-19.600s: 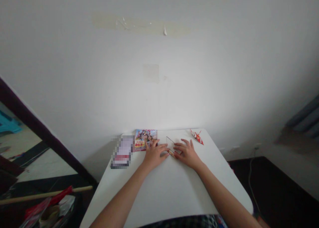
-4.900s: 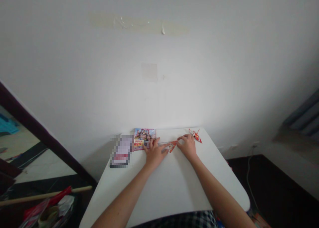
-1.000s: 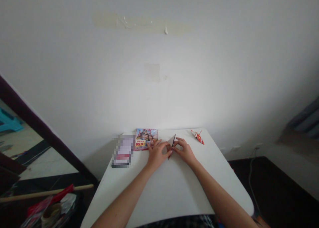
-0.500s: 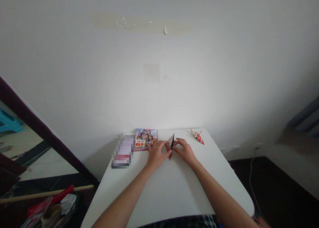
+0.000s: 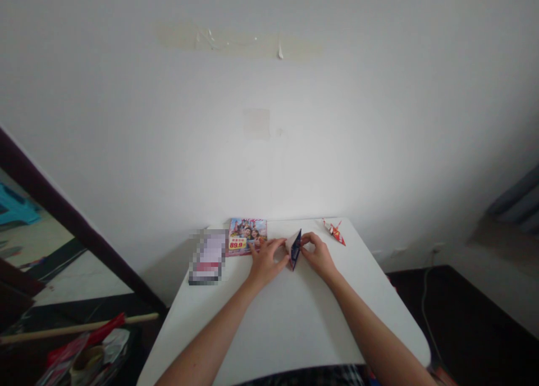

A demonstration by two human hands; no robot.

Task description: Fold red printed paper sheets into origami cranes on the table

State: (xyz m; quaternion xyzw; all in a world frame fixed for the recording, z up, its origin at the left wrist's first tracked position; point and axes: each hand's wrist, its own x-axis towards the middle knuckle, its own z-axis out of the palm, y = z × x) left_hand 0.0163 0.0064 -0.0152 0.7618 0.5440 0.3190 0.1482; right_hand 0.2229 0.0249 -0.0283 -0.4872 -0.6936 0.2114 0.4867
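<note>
Between my two hands a small piece of folded paper (image 5: 295, 252), white on one face and dark blue on the other, stands partly spread above the table. My left hand (image 5: 266, 261) is closed with thumb and forefinger on its left edge. My right hand (image 5: 319, 255) pinches its right side between thumb and fingertips. Some of its folds are hidden behind the fingers. A red and white origami crane (image 5: 334, 232) lies at the back right, beyond my right hand. Close to my left fingers is a printed colour leaflet (image 5: 240, 230) with a price on it.
The white table (image 5: 290, 330) stands against a plain wall. A pixelated phone (image 5: 208, 257) lies at its left edge. On the floor to the left are a bin with rubbish (image 5: 90, 355) and a wooden stick (image 5: 141, 318). A cable (image 5: 424, 302) hangs at the right.
Over the last second my right hand has moved slightly right, and the paper has turned so more of its dark blue face shows. Earlier, the paper lay flatter on the table.
</note>
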